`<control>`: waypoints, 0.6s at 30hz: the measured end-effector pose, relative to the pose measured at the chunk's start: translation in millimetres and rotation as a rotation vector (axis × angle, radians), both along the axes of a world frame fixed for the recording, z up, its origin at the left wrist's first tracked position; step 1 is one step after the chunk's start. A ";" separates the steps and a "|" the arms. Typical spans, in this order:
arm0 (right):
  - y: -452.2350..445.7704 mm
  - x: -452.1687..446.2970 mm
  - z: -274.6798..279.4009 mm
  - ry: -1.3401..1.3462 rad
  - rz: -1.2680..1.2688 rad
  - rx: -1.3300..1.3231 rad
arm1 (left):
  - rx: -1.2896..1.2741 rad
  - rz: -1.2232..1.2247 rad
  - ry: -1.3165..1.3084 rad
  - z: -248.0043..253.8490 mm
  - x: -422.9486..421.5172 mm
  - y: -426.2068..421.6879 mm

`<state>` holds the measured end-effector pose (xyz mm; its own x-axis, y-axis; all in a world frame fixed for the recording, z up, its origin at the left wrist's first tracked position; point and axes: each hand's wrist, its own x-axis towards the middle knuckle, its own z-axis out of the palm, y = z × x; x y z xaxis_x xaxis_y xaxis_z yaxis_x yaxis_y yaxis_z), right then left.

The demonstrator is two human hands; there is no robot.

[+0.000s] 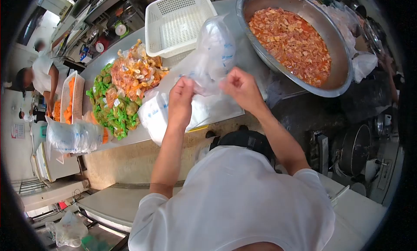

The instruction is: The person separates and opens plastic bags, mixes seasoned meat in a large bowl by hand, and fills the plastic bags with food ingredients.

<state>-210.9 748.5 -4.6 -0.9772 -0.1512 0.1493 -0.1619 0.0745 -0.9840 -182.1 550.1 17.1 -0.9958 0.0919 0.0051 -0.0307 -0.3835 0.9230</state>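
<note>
A clear plastic bag (pixel 216 47) with faint blue print stands up over the metal table, its lower edge between my two hands. My left hand (pixel 181 94) pinches the bag's left side, fingers closed. On the right, my right hand (pixel 241 86) has its fingers pressed together at the bag's other side. Beneath them lies a stack of flat plastic bags (pixel 202 112), and a white bundle of bags (pixel 154 116) hangs over the table's front edge. Up and to the right of my right hand is a large metal basin (pixel 341 84) of cut, seasoned meat (pixel 291 44).
A white basket (pixel 173 23) sits behind the bag. To the left are filled bags of orange food (pixel 134 71), green-wrapped bags (pixel 115 107), a roll of plastic bags (pixel 76 136) and a basket of orange pieces (pixel 77 97). A person (pixel 45 73) works at the far left.
</note>
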 end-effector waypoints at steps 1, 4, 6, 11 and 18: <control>-3.8 10.5 14.1 -0.025 0.070 -0.022 | -0.260 -0.028 0.060 -0.3 -5.0 0.8; 1.7 18.1 26.9 0.051 0.114 0.173 | -0.373 -0.062 0.081 0.1 -12.5 11.4; 12.4 14.1 11.8 0.010 0.015 0.202 | -0.223 -0.022 0.034 -0.9 -13.2 12.3; 43.4 -3.0 1.7 0.134 -0.417 0.088 | 0.256 -0.121 -0.239 44.7 11.0 32.6; 61.0 -2.8 128.4 0.280 0.101 -0.626 | -0.545 -0.225 0.241 85.3 -19.1 10.2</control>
